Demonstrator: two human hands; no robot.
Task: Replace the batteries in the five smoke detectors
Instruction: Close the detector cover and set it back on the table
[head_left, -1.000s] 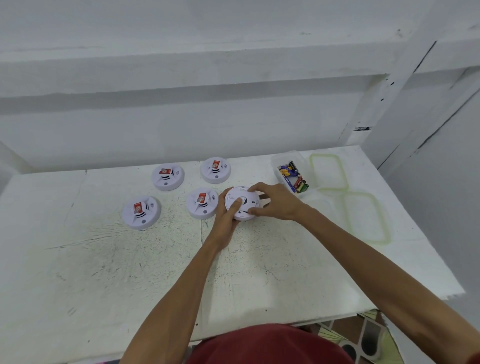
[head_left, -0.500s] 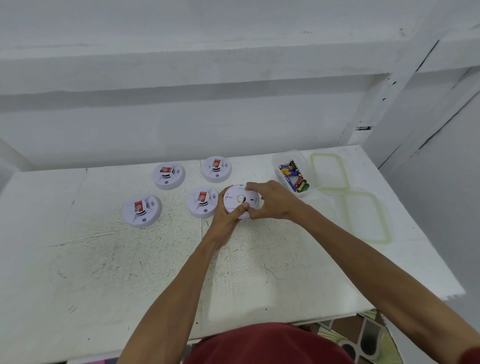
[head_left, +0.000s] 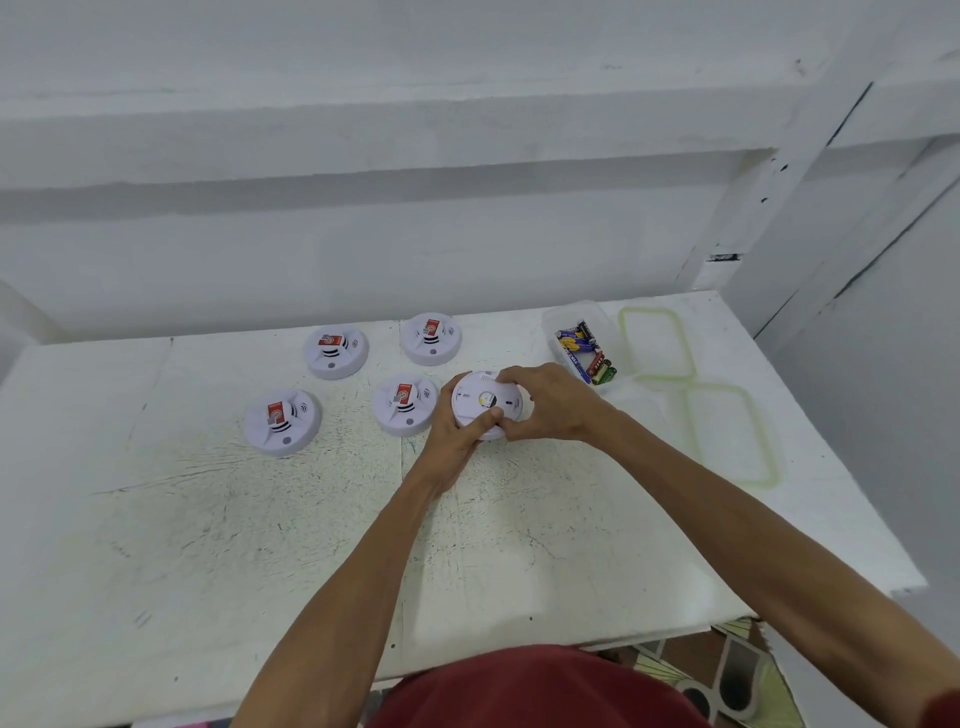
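A white round smoke detector (head_left: 480, 402) is turned back side up and held between both hands above the white table (head_left: 208, 519). My left hand (head_left: 452, 436) grips its left edge, thumb across the back. Gripping the right edge is my right hand (head_left: 550, 405), fingers curled over the rim. Several other detectors lie face up with red labels: one (head_left: 405, 402) just left of the held one, one (head_left: 282, 422) further left, one (head_left: 335, 351) and one (head_left: 431, 338) behind.
A clear plastic tub (head_left: 574, 317) with several batteries (head_left: 589, 353) stands right of the hands. Two clear lids with green rims (head_left: 655, 343) (head_left: 730, 434) lie further right. The wall runs along the table's far edge; the table's right edge is near the lids.
Both hands have tightened round the detector and turned it slightly; the right hand's fingers moved further over the rim, and the left thumb now lies across its back.
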